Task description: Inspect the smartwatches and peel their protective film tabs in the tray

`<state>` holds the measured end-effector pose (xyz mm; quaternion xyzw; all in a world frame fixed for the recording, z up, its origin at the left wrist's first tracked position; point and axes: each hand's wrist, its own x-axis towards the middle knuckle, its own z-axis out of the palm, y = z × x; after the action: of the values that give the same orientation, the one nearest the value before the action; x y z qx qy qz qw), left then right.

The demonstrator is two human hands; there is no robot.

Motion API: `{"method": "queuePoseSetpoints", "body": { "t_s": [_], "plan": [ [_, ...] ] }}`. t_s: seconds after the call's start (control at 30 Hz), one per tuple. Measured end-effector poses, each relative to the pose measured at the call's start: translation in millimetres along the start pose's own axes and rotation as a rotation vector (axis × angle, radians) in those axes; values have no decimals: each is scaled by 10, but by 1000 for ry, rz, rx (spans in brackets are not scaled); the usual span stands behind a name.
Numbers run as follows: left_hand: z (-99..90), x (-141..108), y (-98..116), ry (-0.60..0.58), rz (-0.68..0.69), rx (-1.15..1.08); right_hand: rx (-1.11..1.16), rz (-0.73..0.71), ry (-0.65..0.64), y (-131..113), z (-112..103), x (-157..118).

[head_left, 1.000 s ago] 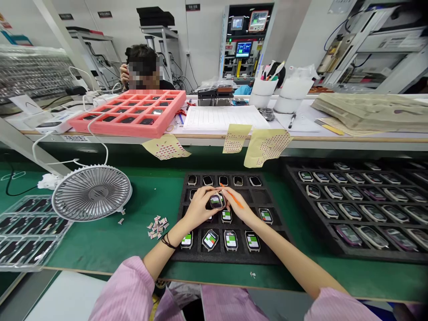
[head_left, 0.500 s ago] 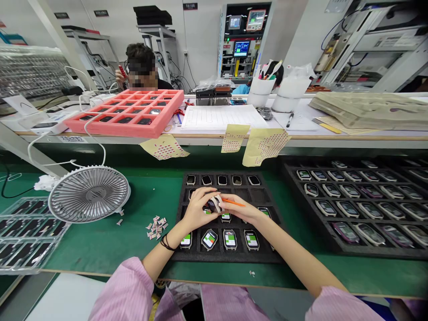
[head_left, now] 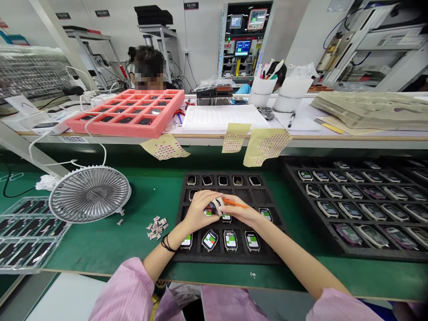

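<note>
The left hand (head_left: 200,211) curls its fingers around a small square black watch (head_left: 213,207). The right hand (head_left: 240,210) presses on the other side, so the watch sits between the two hands. The right hand also pinches a thin orange stick (head_left: 236,203), with one end near the watch. Thin black bands (head_left: 166,244) circle the left wrist, and pink striped sleeves (head_left: 123,290) cover both arms. Under the hands lies a black foam tray (head_left: 227,258) holding watches with green and red stickers (head_left: 230,240) near the wrists. Dark watches (head_left: 222,180) sit in a row past the fingertips. Left of the left hand, on the green worktop (head_left: 100,245), are small paper bits (head_left: 155,228) and a round white fan (head_left: 89,194). Right of the right hand is a big black tray of watches (head_left: 368,223). Far past the hands, a person (head_left: 149,67) sits behind a pink foam tray (head_left: 127,129).
</note>
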<state>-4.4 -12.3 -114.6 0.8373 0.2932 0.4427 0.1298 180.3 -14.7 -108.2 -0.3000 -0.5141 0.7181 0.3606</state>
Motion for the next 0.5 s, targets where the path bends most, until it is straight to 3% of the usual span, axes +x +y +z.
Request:
{"method": "queuePoseSetpoints", "body": {
  "t_s": [0.4, 0.5],
  "plan": [
    [-4, 14, 23, -48, -45, -43, -60, -91, 52, -12, 132, -8],
    [-25, 23, -6, -40, -90, -43, -121, -118, 128, -31, 114, 8]
  ]
}}
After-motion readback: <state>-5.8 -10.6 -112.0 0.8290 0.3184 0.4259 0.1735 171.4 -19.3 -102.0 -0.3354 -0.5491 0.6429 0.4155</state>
